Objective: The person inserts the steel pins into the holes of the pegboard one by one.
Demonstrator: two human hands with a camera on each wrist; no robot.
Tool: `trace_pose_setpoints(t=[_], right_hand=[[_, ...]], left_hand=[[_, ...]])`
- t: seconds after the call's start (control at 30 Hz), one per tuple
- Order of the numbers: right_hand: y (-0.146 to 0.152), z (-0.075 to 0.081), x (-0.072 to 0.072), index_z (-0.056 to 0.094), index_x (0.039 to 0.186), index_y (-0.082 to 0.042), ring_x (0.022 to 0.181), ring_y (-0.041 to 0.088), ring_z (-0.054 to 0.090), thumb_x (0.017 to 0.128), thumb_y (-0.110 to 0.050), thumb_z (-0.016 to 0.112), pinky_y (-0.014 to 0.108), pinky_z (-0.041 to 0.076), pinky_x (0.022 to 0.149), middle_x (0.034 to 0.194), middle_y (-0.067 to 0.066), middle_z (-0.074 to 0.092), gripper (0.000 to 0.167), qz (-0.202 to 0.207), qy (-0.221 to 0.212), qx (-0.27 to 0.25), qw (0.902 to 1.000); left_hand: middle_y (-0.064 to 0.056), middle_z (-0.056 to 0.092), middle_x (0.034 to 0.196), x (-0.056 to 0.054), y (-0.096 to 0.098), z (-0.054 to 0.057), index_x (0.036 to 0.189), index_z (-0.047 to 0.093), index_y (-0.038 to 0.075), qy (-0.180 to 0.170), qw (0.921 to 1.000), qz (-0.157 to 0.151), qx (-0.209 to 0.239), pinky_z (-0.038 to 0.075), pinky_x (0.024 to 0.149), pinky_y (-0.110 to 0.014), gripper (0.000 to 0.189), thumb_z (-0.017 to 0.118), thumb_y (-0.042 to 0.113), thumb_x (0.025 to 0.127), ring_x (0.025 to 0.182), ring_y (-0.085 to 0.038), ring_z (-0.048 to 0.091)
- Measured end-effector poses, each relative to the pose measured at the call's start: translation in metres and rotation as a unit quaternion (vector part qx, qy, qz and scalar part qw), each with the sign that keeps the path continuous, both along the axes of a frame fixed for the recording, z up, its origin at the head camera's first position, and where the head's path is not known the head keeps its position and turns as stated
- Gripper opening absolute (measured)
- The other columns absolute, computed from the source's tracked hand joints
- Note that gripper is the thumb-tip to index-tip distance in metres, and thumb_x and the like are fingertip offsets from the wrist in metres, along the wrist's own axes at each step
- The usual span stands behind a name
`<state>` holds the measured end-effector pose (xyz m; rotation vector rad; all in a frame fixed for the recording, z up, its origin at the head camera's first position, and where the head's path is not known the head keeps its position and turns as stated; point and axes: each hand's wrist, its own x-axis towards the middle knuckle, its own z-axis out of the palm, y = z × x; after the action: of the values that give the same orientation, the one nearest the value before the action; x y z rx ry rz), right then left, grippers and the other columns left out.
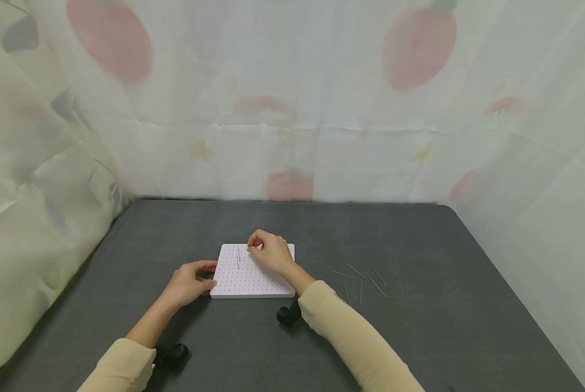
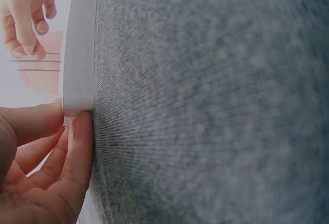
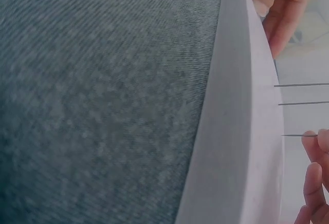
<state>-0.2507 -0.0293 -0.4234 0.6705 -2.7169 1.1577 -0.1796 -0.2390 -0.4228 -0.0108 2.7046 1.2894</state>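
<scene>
A white pegboard [image 1: 250, 280] with rows of small holes lies flat on the table. My left hand [image 1: 186, 284] grips its left edge; in the left wrist view the thumb [image 2: 36, 124] and the fingers hold it at a corner. Over the board's far part, my right hand [image 1: 271, 253] pinches a thin metal pin [image 3: 294, 135] between thumb and fingertip. That pin stands upright, its lower end at the board. Two more metal pins [image 3: 303, 85] stand upright in the board, to the left of the pinched one.
Several loose metal pins [image 1: 361, 291] lie scattered on the dark grey table [image 1: 444, 310], right of the board. A patterned white curtain [image 1: 341, 158] hangs behind the table and along both sides. Black wrist devices [image 1: 171, 355] sit by both cuffs.
</scene>
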Motion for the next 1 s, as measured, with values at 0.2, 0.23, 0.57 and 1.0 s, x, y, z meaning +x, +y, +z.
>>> trace_pose_setpoints(t=[0.2,0.23,0.57,1.0], right_hand=[[-0.0004,-0.0014,0.0003,0.063,0.087,-0.020,0.062,0.001,0.051,0.084,-0.019,0.065,0.027,0.038,0.075,0.084,-0.010,0.067,0.004,0.001,0.003,0.007,1.0000],[-0.0004,-0.0017,0.0000,0.063,0.088,-0.021,0.061,0.001,0.051,0.084,-0.019,0.065,0.027,0.038,0.076,0.084,-0.011,0.067,0.004,0.002,0.004,0.008,1.0000],[0.0002,-0.0033,-0.0009,0.064,0.088,-0.021,0.059,0.001,0.050,0.084,-0.019,0.064,0.027,0.037,0.075,0.083,-0.011,0.066,0.004,0.002,0.003,0.021,0.9998],[-0.0002,-0.0070,0.0000,0.064,0.088,-0.020,0.063,0.001,0.053,0.085,-0.021,0.062,0.026,0.040,0.070,0.084,-0.011,0.066,0.004,0.002,0.016,0.045,0.9989]], left_hand=[[-0.022,0.057,0.118,-0.0004,0.0000,-0.0004,0.126,0.051,-0.004,0.001,1.0000,-0.001,-0.001,0.055,0.065,-0.030,0.047,0.063,-0.001,0.080,0.084,-0.018,0.064],[-0.022,0.057,0.118,-0.0005,0.0001,-0.0006,0.126,0.051,-0.004,0.001,1.0000,-0.001,-0.002,0.055,0.065,-0.030,0.047,0.063,-0.001,0.080,0.084,-0.018,0.064],[-0.021,0.057,0.117,-0.0014,0.0013,-0.0009,0.125,0.052,-0.003,0.000,1.0000,0.000,-0.005,0.055,0.065,-0.030,0.047,0.064,0.001,0.080,0.084,-0.018,0.064],[-0.022,0.057,0.118,-0.0013,0.0013,-0.0012,0.125,0.051,-0.004,-0.001,1.0000,0.001,-0.002,0.055,0.065,-0.030,0.047,0.064,0.000,0.080,0.085,-0.018,0.064]])
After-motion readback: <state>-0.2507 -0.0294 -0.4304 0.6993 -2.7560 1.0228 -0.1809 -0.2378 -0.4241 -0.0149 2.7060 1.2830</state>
